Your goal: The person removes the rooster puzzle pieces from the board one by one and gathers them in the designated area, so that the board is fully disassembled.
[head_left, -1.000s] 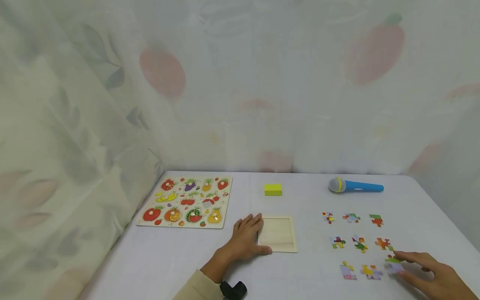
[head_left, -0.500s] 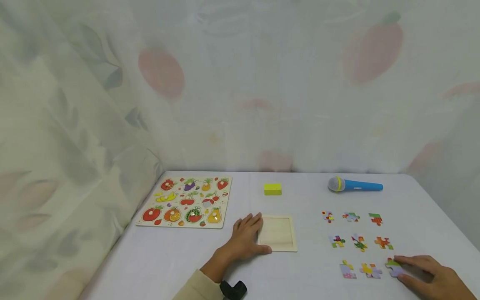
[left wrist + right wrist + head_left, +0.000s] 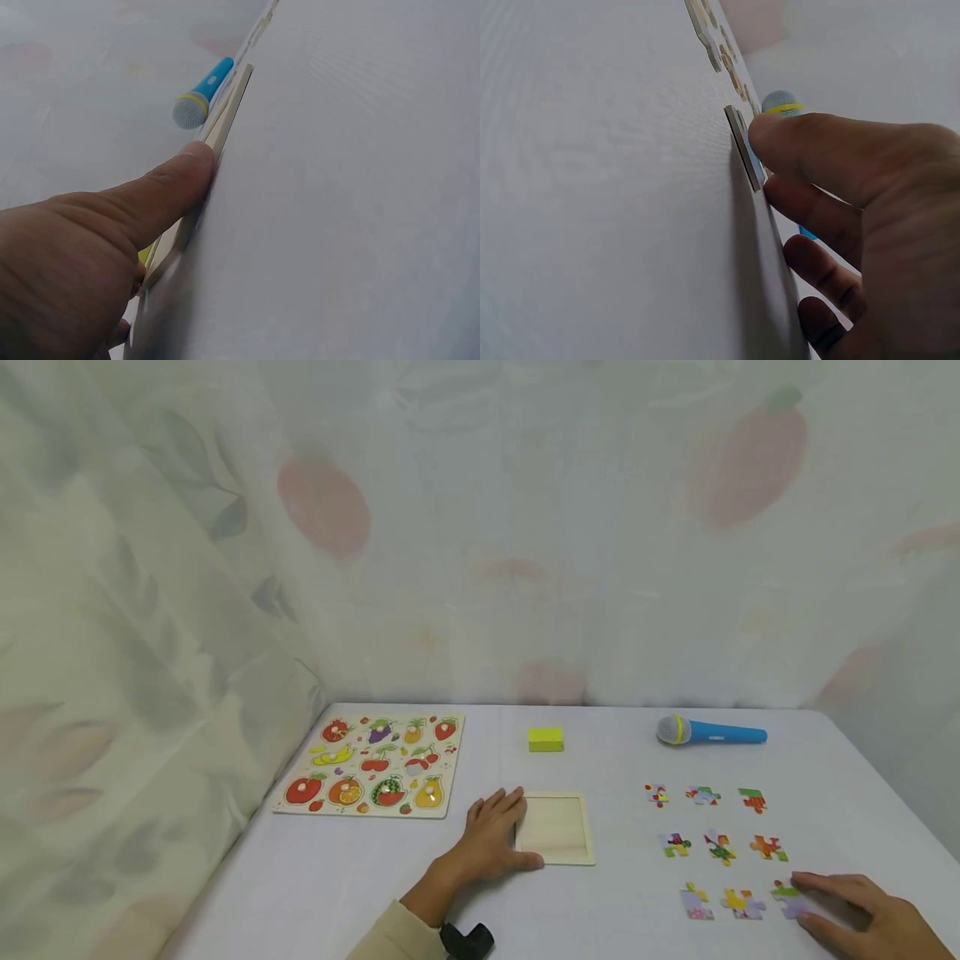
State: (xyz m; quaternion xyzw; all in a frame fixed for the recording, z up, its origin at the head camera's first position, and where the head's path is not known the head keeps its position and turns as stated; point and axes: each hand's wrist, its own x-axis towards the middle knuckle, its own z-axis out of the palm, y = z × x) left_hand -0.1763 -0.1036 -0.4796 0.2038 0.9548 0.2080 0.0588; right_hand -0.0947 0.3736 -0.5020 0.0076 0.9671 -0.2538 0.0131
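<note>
A shallow square wooden puzzle tray [image 3: 555,828] lies flat on the white table. My left hand [image 3: 491,839] rests at its left side, fingers extended by the left rim and thumb at the front edge. In the left wrist view the thumb [image 3: 176,184] touches the tray's rim [image 3: 232,105]. At the right, several jigsaw pieces lie flat in three rows of three. My right hand [image 3: 873,914] is by the front-right green and purple jigsaw piece [image 3: 787,900], index finger and thumb at its right corners. In the right wrist view the thumb covers part of that piece [image 3: 742,146].
A fruit knob puzzle board [image 3: 375,764] lies at the back left. Behind the tray sits a yellow block [image 3: 545,740]. A blue toy microphone [image 3: 720,732] lies behind the jigsaw pieces. Printed cloth [image 3: 480,568] hangs along the table's back and sides.
The right hand has lowered the green and purple jigsaw piece flat into the front row, then shifted slightly right from it. The left hand and the tray have stayed put.
</note>
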